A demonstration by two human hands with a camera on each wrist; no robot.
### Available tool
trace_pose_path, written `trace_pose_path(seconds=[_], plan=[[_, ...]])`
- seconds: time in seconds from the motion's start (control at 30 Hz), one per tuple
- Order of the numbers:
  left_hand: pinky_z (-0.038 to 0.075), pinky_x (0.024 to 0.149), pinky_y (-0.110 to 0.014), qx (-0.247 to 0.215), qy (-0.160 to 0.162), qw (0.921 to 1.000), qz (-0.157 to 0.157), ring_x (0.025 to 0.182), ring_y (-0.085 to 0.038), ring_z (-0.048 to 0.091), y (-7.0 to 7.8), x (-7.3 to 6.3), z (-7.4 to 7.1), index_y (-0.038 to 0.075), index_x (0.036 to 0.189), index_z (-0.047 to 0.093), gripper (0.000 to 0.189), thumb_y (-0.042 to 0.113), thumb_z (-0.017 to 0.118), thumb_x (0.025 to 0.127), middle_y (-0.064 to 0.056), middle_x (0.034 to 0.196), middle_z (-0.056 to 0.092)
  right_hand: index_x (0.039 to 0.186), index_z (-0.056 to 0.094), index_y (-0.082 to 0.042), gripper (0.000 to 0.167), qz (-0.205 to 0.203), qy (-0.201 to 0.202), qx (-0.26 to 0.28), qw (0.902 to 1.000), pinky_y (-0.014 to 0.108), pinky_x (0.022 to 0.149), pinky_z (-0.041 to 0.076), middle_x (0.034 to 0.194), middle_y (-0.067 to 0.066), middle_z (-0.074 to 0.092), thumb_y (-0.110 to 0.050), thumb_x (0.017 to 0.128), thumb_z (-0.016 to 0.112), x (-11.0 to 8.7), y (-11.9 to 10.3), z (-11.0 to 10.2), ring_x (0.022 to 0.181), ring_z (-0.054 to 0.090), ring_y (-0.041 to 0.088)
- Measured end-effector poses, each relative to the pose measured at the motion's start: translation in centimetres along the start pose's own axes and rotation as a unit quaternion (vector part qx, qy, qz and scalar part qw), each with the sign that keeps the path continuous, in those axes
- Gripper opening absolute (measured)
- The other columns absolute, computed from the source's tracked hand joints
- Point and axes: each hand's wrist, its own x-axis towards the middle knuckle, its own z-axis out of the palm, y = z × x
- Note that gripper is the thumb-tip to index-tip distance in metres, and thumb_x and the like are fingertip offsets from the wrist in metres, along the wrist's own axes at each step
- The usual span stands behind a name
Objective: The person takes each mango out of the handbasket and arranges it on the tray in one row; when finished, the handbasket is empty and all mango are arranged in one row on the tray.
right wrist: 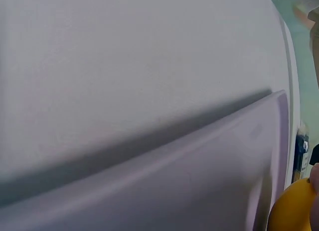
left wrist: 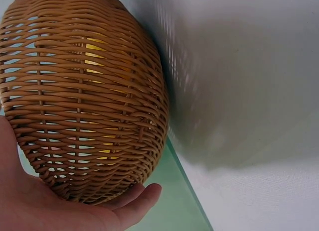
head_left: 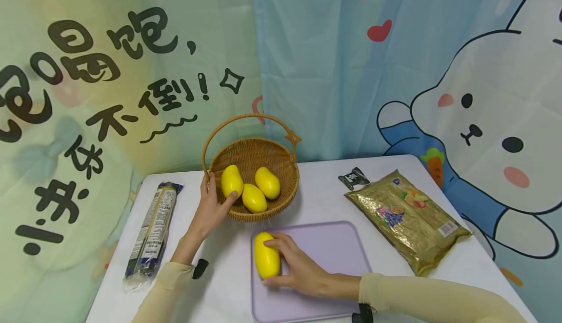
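Note:
In the head view, a brown wicker basket point(head_left: 287, 193) with an arched handle stands at the back and holds several yellow mangoes point(head_left: 268, 183). My left hand point(head_left: 212, 211) grips the basket's left side, thumb over the rim by a mango and fingers on the outside. The left wrist view shows the basket's woven wall point(left wrist: 89, 101) close up. My right hand point(head_left: 303, 269) holds another mango point(head_left: 266, 257) between thumb and fingers, over the left part of a lilac tray point(head_left: 338, 250). At the right wrist view's lower corner, part of this mango point(right wrist: 291, 208) shows.
A long clear-wrapped package point(head_left: 153, 230) lies on the white table left of my left arm. Right of the tray lie a large gold bag point(head_left: 408, 220) with fruit pictures and a small black packet point(head_left: 353, 178). A printed curtain point(head_left: 307, 69) hangs behind the table.

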Motion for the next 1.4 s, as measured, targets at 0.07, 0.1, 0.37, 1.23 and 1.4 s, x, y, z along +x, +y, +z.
trace_pose_path(seconds=[0.07,0.1,0.37,1.23,1.4], plan=[[0.037,0.114,-0.062,-0.002,0.000,1.0000,0.001,0.147,-0.049,0.031,0.0,0.0,0.0,0.006,0.163,-0.003,0.103,0.061,0.054,0.098,-0.019,0.169,-0.011,0.147,0.044,-0.019,0.077,0.001,-0.001,-0.007,1.0000,0.045,0.115,0.042,0.157,0.008,0.035,-0.053,0.086,0.076,0.0,0.1,0.1,0.141,0.045,0.024],[0.037,0.113,-0.062,-0.002,0.000,1.0000,0.001,0.147,-0.049,0.031,0.0,0.0,0.0,0.006,0.163,-0.003,0.103,0.061,0.054,0.098,-0.019,0.169,-0.011,0.147,0.043,-0.019,0.077,0.001,0.000,-0.010,0.9999,0.046,0.115,0.042,0.157,0.008,0.036,-0.053,0.086,0.076,0.0,0.1,0.2,0.141,0.045,0.025],[0.036,0.114,-0.062,-0.007,-0.003,1.0000,0.001,0.149,-0.048,0.029,-0.1,0.0,0.0,0.007,0.163,-0.004,0.103,0.061,0.054,0.098,-0.018,0.169,-0.012,0.149,0.040,-0.019,0.081,0.028,-0.019,-0.020,0.9993,0.050,0.117,0.038,0.160,0.006,0.036,-0.053,0.085,0.077,-0.2,0.2,0.1,0.146,0.041,0.025],[0.034,0.115,-0.064,-0.002,-0.013,0.9999,-0.008,0.150,-0.049,0.024,-0.2,0.0,-0.1,0.010,0.163,-0.006,0.104,0.066,0.050,0.097,-0.018,0.169,-0.015,0.155,0.034,-0.010,0.103,0.044,-0.010,-0.088,0.9951,0.050,0.116,0.039,0.159,0.015,0.041,-0.063,0.077,0.078,-1.4,0.4,-0.9,0.143,0.046,0.030],[0.034,0.115,-0.063,-0.003,-0.013,0.9999,-0.008,0.151,-0.049,0.023,-0.3,0.0,-0.1,0.010,0.163,-0.007,0.104,0.066,0.050,0.097,-0.018,0.169,-0.015,0.158,0.030,-0.010,0.109,0.045,-0.005,-0.090,0.9949,0.049,0.116,0.039,0.161,0.014,0.038,-0.064,0.076,0.079,-1.6,0.1,-1.6,0.145,0.043,0.029]])
